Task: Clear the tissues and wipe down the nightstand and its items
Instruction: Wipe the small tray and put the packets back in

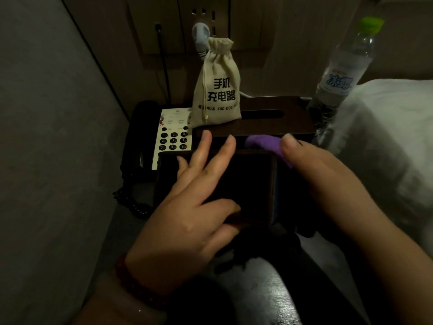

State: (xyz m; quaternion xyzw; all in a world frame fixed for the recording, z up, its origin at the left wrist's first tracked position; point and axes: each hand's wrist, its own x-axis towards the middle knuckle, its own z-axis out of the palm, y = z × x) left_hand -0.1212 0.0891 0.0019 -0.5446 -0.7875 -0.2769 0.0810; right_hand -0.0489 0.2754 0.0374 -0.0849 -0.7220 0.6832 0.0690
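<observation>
A small dark square box (248, 184) is in front of me, low over the nightstand. My left hand (187, 207) holds it, fingers across its top and thumb at its near edge. My right hand (321, 174) presses a purple cloth (264, 143) against the box's right and far side, thumb on the cloth. Behind it lies a dark wooden tissue box (281, 127) with an empty slot. A beige drawstring charger pouch (216, 90) stands on the tissue box's left end. No tissues are visible.
A black desk phone (168, 137) with a white keypad and coiled cord sits at the left. A clear water bottle (344, 66) with a green cap stands at the right, beside white bedding (386, 141). A wall socket panel (203, 22) holds a plug behind. A grey padded wall is on the left.
</observation>
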